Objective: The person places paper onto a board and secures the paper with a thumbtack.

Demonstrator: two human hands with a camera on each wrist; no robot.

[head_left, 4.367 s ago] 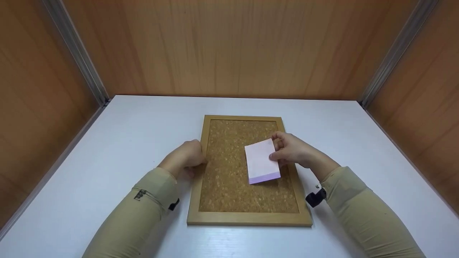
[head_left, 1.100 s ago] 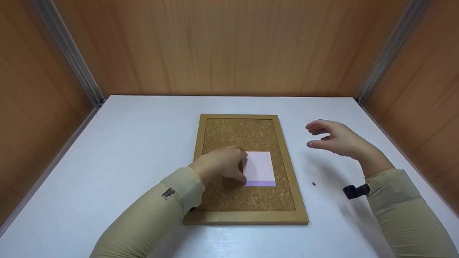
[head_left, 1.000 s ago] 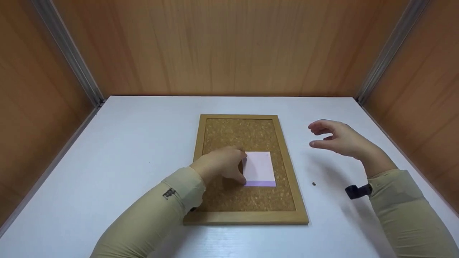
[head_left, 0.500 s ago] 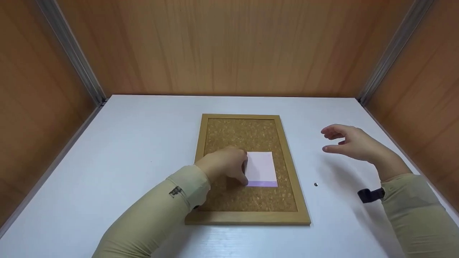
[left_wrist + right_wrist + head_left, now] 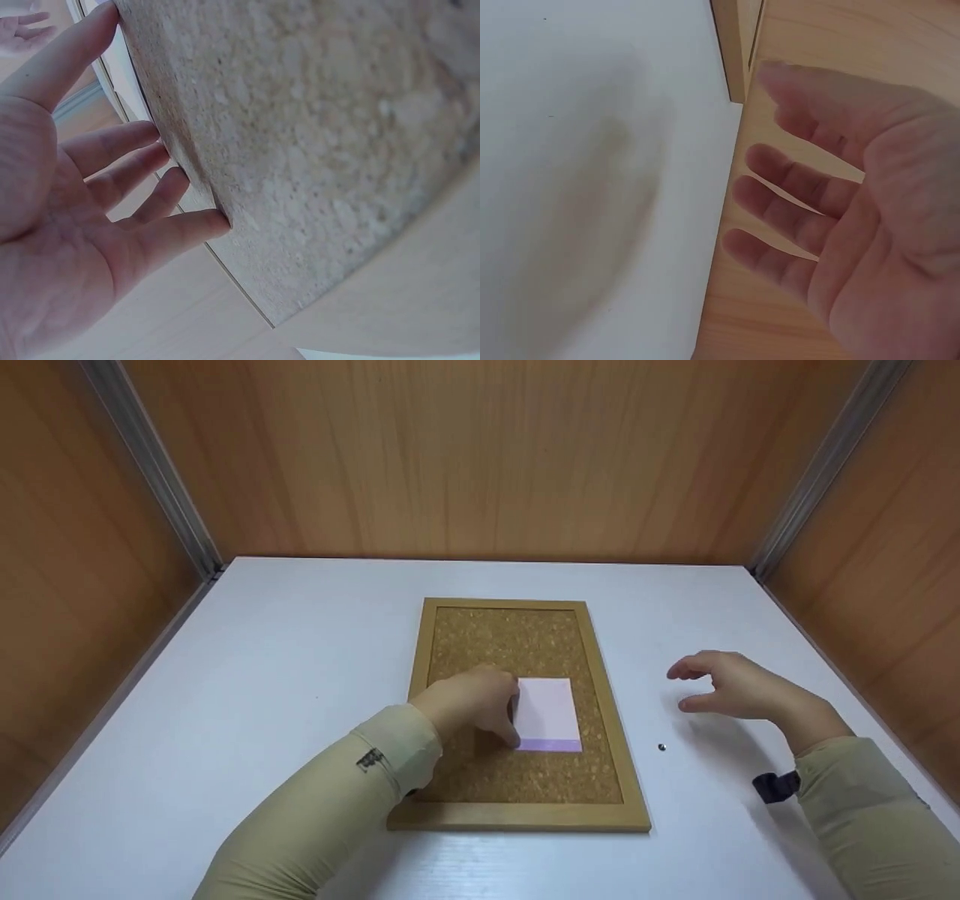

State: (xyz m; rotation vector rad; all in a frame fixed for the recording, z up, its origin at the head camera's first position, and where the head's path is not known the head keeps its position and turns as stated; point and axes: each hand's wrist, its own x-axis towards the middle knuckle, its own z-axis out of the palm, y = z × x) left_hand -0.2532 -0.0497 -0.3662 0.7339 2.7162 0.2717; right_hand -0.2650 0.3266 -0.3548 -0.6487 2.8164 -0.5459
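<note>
A pale pink sticky note pad (image 5: 546, 712) with a purple strip along its near edge lies flat on the framed corkboard (image 5: 517, 814). My left hand (image 5: 471, 705) rests on the cork at the pad's left side, thumb at the near corner and fingers at the far corner. In the left wrist view, the fingers of the left hand (image 5: 112, 195) are spread and fairly straight, their tips against the cork (image 5: 315, 150). To the right of the board, my right hand (image 5: 739, 686) hovers over the table with loosely bent fingers and holds nothing.
A tiny shiny piece (image 5: 661, 748), too small to make out, lies on the white table (image 5: 285, 630) between the board and my right forearm. Wood-grain panels (image 5: 480, 457) enclose the table at the back and both sides.
Earlier my right hand held the pad above the board; now it lies there with my left hand at it. The right hand has moved off rightward, and lately lower and nearer.
</note>
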